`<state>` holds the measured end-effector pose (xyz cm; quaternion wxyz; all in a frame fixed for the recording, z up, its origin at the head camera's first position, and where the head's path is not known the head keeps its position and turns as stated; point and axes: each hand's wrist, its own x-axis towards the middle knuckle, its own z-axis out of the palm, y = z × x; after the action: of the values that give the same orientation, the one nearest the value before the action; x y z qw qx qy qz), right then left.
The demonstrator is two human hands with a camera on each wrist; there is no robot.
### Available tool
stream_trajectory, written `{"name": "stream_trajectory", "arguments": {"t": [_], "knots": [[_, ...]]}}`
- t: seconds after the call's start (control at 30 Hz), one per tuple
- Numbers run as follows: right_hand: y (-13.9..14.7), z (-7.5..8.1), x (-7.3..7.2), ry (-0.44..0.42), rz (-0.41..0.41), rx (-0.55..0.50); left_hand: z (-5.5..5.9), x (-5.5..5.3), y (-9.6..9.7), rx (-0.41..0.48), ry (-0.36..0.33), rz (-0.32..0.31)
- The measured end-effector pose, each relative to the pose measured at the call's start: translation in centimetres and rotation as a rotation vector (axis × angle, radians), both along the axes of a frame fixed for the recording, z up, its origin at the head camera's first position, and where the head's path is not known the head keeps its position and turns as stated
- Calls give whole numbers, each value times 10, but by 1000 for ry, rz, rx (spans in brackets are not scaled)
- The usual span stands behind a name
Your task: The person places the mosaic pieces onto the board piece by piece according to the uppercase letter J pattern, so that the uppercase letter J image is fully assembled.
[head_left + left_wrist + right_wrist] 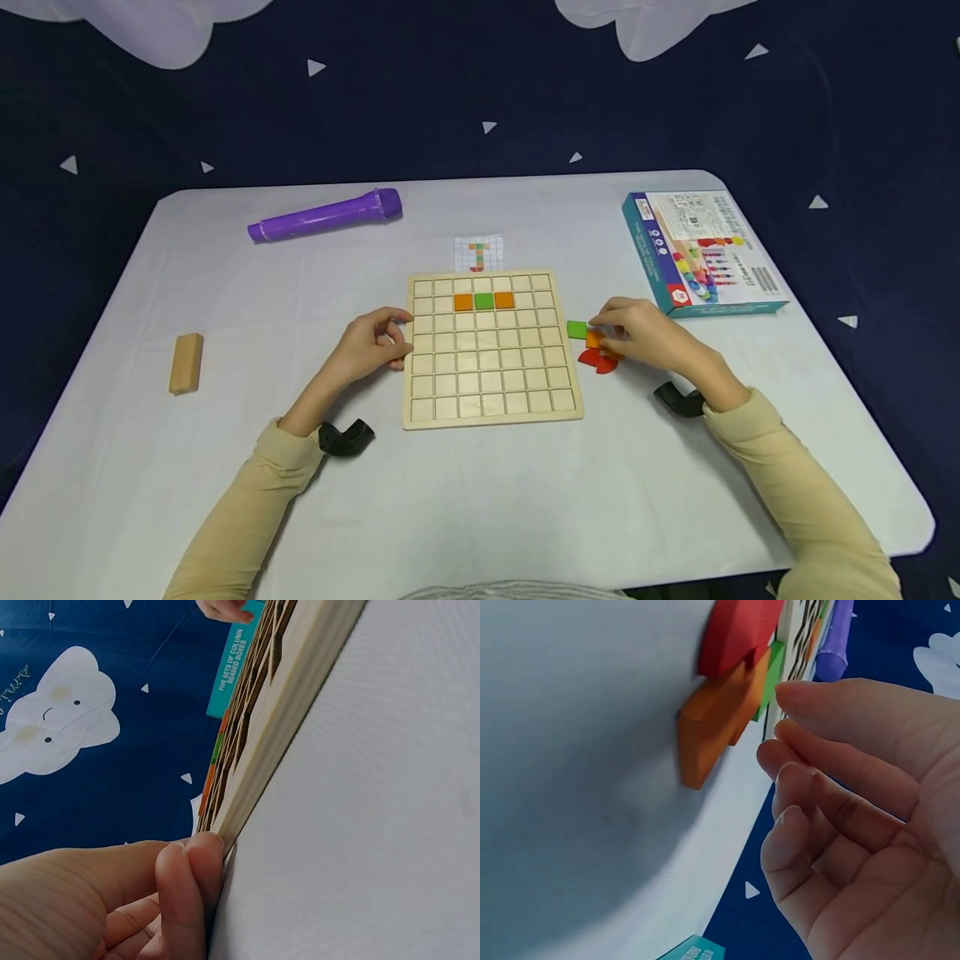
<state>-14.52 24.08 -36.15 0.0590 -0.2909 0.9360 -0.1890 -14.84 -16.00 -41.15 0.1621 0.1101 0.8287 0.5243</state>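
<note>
A wooden grid board (491, 406) lies in the middle of the table. An orange tile (463, 302), a green tile (483, 301) and another orange tile (504, 300) sit side by side in one upper row. My left hand (369, 342) holds the board's left edge with curled fingers; the left wrist view shows its fingertips (206, 851) against the rim. Just right of the board, my right hand (647, 332) hovers over loose pieces: a green tile (576, 330), orange tiles (705, 724) and red rounded pieces (735, 634). Nothing shows between its relaxed fingers in the right wrist view.
A small pattern card (491, 250) lies above the board. Behind it to the left is a purple tube (322, 218). A wooden block (186, 364) stands at the far left, and a printed box (701, 250) lies at the back right. Black wrist mounts hang below both wrists.
</note>
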Motion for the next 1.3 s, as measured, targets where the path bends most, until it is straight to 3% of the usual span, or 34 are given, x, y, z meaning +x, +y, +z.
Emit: {"name": "stream_trajectory", "arguments": {"t": [0.63, 1.3], "knots": [[6, -12, 2, 18, 3, -12, 1, 0, 1, -4, -4, 6], [0, -8, -3, 39, -45, 86, 2, 1, 1, 7, -13, 6]]}}
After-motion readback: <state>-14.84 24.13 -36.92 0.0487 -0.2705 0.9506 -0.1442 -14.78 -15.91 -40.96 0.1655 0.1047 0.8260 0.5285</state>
